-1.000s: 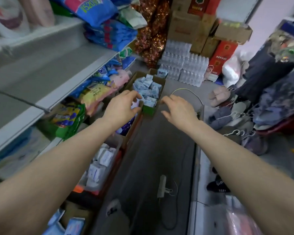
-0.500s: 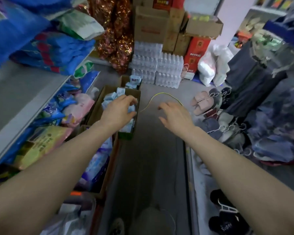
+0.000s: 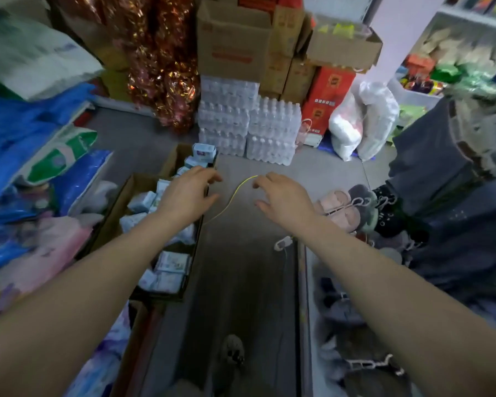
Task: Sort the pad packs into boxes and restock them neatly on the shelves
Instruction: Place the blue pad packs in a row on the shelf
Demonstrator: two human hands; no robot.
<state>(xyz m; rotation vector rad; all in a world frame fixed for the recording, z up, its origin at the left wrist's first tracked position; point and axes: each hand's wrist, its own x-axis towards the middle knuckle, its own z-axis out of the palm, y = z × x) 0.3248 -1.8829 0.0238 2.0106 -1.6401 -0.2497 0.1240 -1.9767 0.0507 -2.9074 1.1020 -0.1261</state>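
Observation:
A long cardboard box (image 3: 118,207) lies on the floor at the left, with several pale blue and white pad packs (image 3: 171,266) inside. A smaller box (image 3: 172,161) with more pad packs (image 3: 203,151) stands just beyond it. My left hand (image 3: 188,196) hovers over the long box's far right edge, fingers loosely spread, holding nothing. My right hand (image 3: 284,200) reaches forward over the grey floor, fingers loosely curled and empty. A thin yellow cord (image 3: 235,193) runs across the floor between the hands.
Shelves at the left hold blue, green and pink packs (image 3: 40,156). Shrink-wrapped water bottles (image 3: 249,130) and stacked cartons (image 3: 235,38) block the aisle's far end. Slippers (image 3: 344,204) and dark clothing (image 3: 455,181) line the right. A power strip (image 3: 282,242) lies on the floor.
The view has moved forward along the aisle, so the boxes and bottles look nearer. Both hands stay stretched out ahead, and the left hand has shifted from above the packs to the box's right edge.

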